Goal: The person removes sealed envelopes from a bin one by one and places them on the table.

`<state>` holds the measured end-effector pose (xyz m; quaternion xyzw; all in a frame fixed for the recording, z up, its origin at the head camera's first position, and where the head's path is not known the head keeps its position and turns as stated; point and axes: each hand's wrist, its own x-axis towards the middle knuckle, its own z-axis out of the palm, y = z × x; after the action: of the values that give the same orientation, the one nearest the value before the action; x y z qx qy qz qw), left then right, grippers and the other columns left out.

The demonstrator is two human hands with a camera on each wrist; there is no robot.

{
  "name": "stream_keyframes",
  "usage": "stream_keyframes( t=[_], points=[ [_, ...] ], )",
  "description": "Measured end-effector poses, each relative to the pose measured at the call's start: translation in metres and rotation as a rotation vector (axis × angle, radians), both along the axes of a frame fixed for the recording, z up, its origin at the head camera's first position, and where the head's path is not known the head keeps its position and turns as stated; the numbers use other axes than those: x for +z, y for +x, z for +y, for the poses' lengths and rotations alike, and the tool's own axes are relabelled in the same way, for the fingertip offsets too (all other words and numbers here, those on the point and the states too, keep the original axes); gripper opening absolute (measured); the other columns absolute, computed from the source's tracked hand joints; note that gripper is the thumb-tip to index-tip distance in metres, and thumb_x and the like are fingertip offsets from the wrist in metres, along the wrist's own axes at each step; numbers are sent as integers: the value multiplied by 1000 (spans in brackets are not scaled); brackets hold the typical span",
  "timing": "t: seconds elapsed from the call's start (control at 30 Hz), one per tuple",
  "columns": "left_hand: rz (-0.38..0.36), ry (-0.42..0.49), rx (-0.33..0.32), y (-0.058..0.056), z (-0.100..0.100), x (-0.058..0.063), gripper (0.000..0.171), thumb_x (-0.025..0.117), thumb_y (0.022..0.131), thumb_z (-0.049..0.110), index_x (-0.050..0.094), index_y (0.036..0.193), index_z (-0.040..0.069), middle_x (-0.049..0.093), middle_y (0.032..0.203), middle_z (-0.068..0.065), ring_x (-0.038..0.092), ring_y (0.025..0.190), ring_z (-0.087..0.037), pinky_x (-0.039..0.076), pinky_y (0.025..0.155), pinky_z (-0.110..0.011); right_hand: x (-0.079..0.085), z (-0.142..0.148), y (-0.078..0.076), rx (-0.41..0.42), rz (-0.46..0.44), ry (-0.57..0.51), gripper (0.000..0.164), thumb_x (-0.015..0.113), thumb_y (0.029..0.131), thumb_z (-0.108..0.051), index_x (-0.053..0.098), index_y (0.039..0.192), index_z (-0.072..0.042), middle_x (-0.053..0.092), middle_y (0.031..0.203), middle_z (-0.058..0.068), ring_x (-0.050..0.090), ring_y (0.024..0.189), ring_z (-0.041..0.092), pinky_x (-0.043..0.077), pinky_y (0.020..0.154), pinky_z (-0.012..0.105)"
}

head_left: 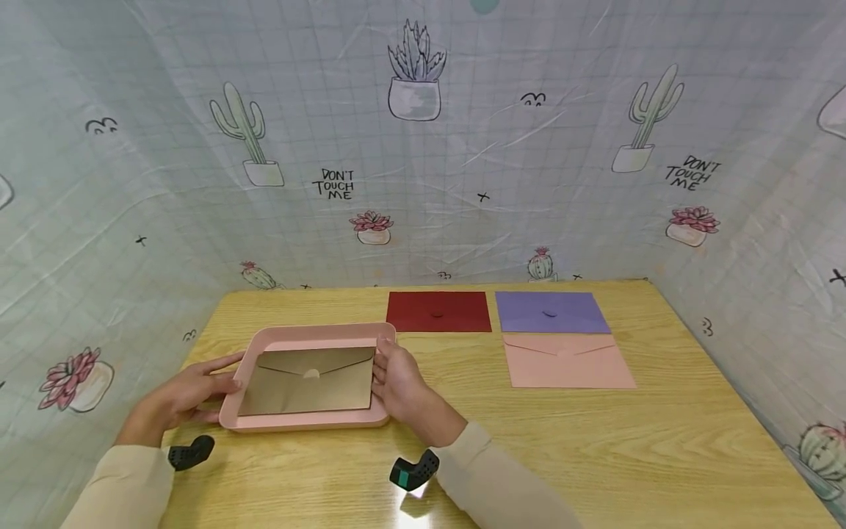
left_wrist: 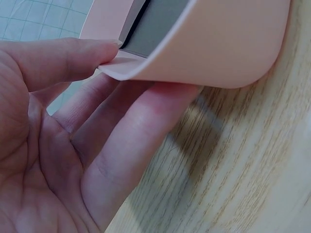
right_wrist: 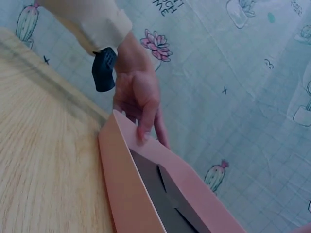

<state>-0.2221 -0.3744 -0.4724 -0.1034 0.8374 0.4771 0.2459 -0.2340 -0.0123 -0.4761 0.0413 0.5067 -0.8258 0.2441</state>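
Observation:
A shallow pink tray with rounded corners is at the left of the table, and a gold envelope lies inside it, flap side up. My left hand grips the tray's left side. In the left wrist view the thumb of that left hand is over the rim and its other fingers are outside and beneath. My right hand holds the tray's right side, its fingers curled over the rim beside the envelope's right edge. The right wrist view shows mainly the left hand across the tray.
Toward the back lie a red envelope and a purple envelope. A pink envelope lies just in front of the purple one. A patterned cloth hangs behind and beside the wooden table.

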Motion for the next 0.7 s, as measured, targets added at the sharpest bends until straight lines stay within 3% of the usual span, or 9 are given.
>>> stream_keyframes(
  t=[0.27, 0.43, 0.57, 0.7],
  points=[
    [-10, 14, 3, 0, 0, 0, 83, 61, 105, 31, 9, 169, 17, 46, 153, -34, 70, 108, -17, 63, 77, -42, 1, 3, 1, 0, 44, 34, 67, 37, 114, -32, 16, 163, 9, 16, 170, 32, 13, 159, 49, 18, 130, 58],
    [-18, 28, -5, 0, -2, 1, 83, 61, 105, 30, 9, 168, 16, 47, 153, -33, 70, 109, -17, 63, 78, -42, 2, 1, -1, -8, 88, 116, 56, 43, 112, -20, 33, 157, 12, 35, 163, 33, 32, 154, 47, 30, 126, 55],
    [-31, 34, -2, -2, -2, 1, 85, 62, 105, 31, 8, 168, 16, 47, 154, -32, 70, 110, -17, 63, 79, -43, 0, 0, -5, -29, 134, 225, 45, 51, 108, -12, 50, 147, 10, 50, 153, 29, 52, 143, 42, 45, 117, 52],
    [-24, 37, -7, -2, -2, 1, 86, 63, 104, 30, 9, 168, 15, 46, 155, -32, 70, 109, -16, 63, 79, -43, -4, -3, -11, -50, 211, 320, 37, 60, 104, -8, 63, 138, 4, 62, 141, 22, 68, 124, 32, 59, 100, 46]
  ],
)
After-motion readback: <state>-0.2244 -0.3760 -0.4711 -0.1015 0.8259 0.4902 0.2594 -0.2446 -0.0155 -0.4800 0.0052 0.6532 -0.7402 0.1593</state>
